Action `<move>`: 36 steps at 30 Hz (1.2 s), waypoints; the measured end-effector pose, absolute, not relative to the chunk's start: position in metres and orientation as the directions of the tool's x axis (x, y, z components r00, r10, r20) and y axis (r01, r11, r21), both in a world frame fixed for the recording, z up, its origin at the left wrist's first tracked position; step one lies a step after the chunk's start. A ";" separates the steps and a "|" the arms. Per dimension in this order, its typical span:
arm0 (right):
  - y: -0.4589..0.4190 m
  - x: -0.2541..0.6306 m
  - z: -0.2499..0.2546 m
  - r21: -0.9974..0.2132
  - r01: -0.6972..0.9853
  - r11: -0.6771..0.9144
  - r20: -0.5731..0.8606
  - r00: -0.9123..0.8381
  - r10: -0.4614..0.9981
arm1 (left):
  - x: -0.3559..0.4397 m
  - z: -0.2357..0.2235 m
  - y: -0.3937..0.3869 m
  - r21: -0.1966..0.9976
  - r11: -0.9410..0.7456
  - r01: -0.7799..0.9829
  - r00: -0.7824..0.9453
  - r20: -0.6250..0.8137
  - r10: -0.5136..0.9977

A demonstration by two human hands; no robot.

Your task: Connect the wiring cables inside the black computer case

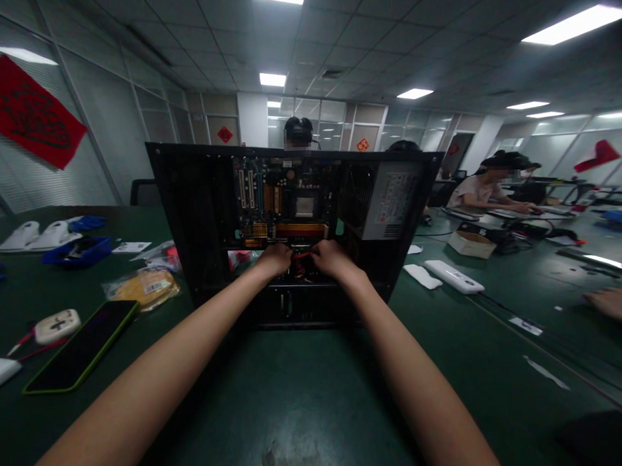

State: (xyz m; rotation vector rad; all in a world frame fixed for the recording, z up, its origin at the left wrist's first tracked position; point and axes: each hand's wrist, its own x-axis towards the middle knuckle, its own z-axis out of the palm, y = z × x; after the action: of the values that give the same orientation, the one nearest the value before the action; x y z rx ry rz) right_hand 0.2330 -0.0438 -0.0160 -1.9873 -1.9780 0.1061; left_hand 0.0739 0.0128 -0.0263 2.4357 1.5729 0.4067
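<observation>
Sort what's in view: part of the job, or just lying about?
Likely the job:
- black computer case
- motherboard
- red wires between left hand and right hand

Apparently lying about:
- green-edged phone
- blue tray
- yellow bagged item
- small open box

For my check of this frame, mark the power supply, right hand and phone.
Power supply point(393, 200): head view, on its labelled side.
Right hand point(332, 257): head view, back of the hand.
Phone point(84, 345): head view, dark screen.

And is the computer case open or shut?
Open. The case has no cover on the near side; the motherboard and power supply show inside.
</observation>
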 end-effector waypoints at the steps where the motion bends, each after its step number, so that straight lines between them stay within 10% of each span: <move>1: -0.044 0.232 -0.016 -0.285 0.959 0.014 0.171 0.037 0.985 | 0.074 -0.026 0.012 0.322 -0.408 0.854 0.391 0.119 0.912; 27: -0.042 0.224 -0.008 -0.234 0.969 -0.086 0.233 0.141 0.962 | 0.070 -0.007 -0.020 0.366 -0.442 0.819 0.339 0.313 0.887; 36: -0.042 0.223 -0.004 -0.285 0.955 -0.080 0.341 0.179 0.923 | 0.067 -0.013 -0.019 0.149 -0.637 0.757 0.550 0.380 0.743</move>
State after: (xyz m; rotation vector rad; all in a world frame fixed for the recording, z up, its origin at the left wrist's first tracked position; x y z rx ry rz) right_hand 0.2234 -0.0416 -0.0039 -2.0245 -1.7640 -0.0982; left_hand 0.0672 -0.0195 -0.0127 2.7939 1.3519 0.6608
